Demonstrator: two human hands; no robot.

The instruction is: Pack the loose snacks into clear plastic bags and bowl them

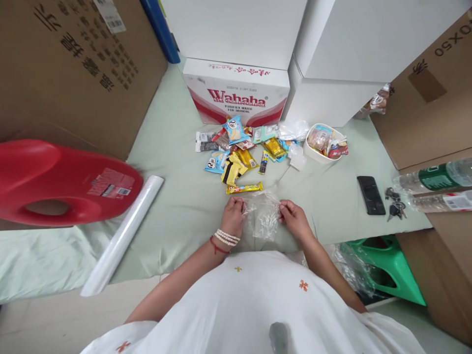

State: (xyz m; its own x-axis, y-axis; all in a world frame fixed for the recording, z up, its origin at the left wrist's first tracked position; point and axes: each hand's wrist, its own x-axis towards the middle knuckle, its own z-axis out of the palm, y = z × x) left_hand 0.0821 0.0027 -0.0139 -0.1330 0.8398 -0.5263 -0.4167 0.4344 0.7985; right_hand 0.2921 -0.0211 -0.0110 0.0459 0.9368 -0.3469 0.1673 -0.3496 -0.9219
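Observation:
My left hand [233, 215] and my right hand [294, 219] each pinch one side of a clear plastic bag [264, 216], holding it between them over the pale green cloth [177, 196]. My left wrist wears bead bracelets and a red string. Just beyond the bag lies a long yellow snack bar [244, 188]. Farther off sits a pile of small wrapped snacks [239, 147], in blue, yellow and mixed colours.
A white bowl [322, 142] holds more snacks. A Wahaha water carton [236, 93] stands behind the pile. A black phone [370, 194], keys [395, 202] and water bottles [438, 177] lie right. A red stool [55, 179], a white roll [123, 233], cardboard boxes and a green stool [387, 268] surround me.

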